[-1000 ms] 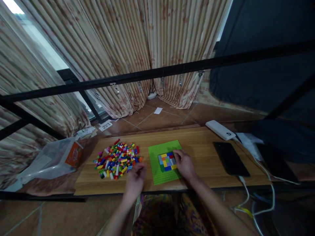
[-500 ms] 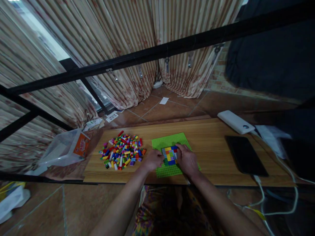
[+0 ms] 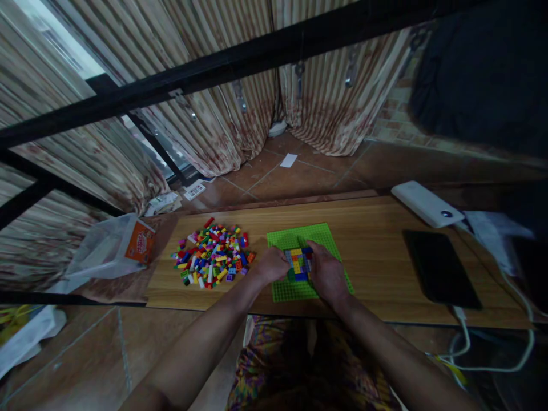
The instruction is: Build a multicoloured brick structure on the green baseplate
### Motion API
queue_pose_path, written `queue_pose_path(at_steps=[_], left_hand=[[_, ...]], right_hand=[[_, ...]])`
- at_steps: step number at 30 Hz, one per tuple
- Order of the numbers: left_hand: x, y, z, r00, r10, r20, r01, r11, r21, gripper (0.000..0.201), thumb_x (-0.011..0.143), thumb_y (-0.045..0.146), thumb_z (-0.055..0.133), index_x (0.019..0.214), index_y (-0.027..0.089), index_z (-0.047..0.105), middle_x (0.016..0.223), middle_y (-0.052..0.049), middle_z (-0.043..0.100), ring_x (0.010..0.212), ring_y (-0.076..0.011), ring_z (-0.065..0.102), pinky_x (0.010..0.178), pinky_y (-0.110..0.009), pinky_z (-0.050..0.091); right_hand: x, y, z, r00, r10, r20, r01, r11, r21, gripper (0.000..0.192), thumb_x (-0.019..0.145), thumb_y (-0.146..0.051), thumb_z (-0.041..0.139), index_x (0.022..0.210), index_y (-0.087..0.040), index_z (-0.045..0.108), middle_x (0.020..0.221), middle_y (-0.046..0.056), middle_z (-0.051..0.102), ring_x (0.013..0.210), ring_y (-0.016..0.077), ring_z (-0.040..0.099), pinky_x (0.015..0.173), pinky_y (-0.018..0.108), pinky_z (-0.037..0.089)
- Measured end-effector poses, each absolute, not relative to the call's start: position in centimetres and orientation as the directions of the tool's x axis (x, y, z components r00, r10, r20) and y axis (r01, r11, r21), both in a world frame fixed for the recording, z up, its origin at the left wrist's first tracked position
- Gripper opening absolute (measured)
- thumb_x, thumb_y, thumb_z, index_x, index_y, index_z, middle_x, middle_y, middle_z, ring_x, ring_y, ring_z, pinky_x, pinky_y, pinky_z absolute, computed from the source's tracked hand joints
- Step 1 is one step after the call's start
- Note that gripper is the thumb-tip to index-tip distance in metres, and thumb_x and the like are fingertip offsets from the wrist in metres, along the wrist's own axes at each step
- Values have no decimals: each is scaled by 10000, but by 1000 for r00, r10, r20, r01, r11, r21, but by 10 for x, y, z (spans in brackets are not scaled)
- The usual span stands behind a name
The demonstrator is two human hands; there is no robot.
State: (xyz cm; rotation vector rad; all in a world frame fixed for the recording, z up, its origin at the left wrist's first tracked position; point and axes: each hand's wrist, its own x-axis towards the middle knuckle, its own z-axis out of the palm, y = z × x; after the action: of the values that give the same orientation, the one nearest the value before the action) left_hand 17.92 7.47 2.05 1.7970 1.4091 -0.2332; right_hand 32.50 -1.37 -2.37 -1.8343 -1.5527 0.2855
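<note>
Your two hands sit on the green baseplate (image 3: 310, 260), which lies flat on the wooden table (image 3: 363, 228). Take that plate as the landmark. In its middle sits the brick patch (image 3: 299, 264), a small block of yellow, blue, grey and red pieces pressed together. Your left hand (image 3: 272, 266) touches the patch's left edge, fingers curled in close; it may be pinching a small brick, but the picture is too dim and small to tell. Your right hand (image 3: 327, 274) lies over the patch's right edge, fingers bent down onto it, seemingly steadying rather than gripping.

Left of the plate, just apart from it, lies the loose brick pile (image 3: 212, 254), many colours, spread flat. Further left, at the table's end, is a clear plastic bag (image 3: 100, 254) with an orange box (image 3: 140, 242) inside. Right of the plate, well apart, a dark tablet (image 3: 440, 268) lies flat, and behind it a white power bank (image 3: 428, 204).

By my reading, you're fitting or pressing a piece at the patch's left side. The next move calls for lining the studs up squarely and pushing straight down while the right hand keeps the plate from sliding.
</note>
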Motion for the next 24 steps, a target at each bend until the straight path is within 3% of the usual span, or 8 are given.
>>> queue_pose_path(at_steps=[6, 12, 24], left_hand=[[177, 73, 28, 386, 729, -565, 846, -36, 532, 196, 731, 186, 585, 543, 141, 618, 454, -1, 554, 479, -121, 537, 514, -212, 435], [175, 70, 26, 382, 714, -586, 807, 51, 589, 247, 838, 278, 535, 645, 138, 603, 520, 4, 598, 494, -106, 579, 503, -195, 473], [182, 77, 33, 368, 667, -648, 826, 85, 557, 304, 836, 306, 576, 580, 146, 551, 484, 15, 573, 455, -90, 561, 499, -184, 489]], right_hand=[[326, -14, -28, 289, 900, 327, 749, 0, -662, 473, 854, -131, 365, 1297, -140, 531, 1145, 144, 661, 1014, 238, 639, 894, 403, 512], [325, -14, -30, 318, 894, 316, 756, -38, -654, 473, 848, -109, 345, 1281, -132, 535, 1131, 154, 654, 1008, 237, 633, 911, 409, 496], [323, -14, -26, 322, 897, 302, 761, -55, -647, 437, 843, -100, 345, 1223, -126, 559, 1076, 152, 655, 981, 238, 627, 882, 388, 501]])
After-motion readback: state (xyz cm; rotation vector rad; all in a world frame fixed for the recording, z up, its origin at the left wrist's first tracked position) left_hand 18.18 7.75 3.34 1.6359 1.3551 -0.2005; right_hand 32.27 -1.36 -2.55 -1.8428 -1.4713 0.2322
